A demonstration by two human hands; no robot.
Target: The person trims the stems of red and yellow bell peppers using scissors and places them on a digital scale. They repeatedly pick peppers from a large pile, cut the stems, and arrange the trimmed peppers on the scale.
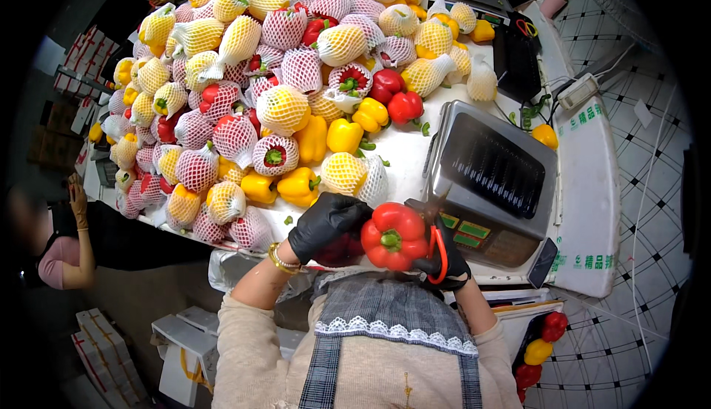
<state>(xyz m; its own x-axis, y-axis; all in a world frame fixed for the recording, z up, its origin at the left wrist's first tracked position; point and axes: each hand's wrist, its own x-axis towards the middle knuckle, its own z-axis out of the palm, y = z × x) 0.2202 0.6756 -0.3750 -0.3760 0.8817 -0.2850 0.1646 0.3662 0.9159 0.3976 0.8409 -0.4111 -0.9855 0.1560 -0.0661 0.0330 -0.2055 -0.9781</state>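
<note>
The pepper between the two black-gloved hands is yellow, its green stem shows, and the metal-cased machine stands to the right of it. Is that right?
Not quite: the colour is wrong. The head view shows that the pepper between the left hand and right hand is red. Its green stem shows, and the metal-cased machine stands to its right.

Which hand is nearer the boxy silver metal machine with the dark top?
Right. The black-gloved right hand is by the near left corner of the boxy silver metal machine; the black-gloved left hand is farther left, past the glossy red bell pepper.
</note>
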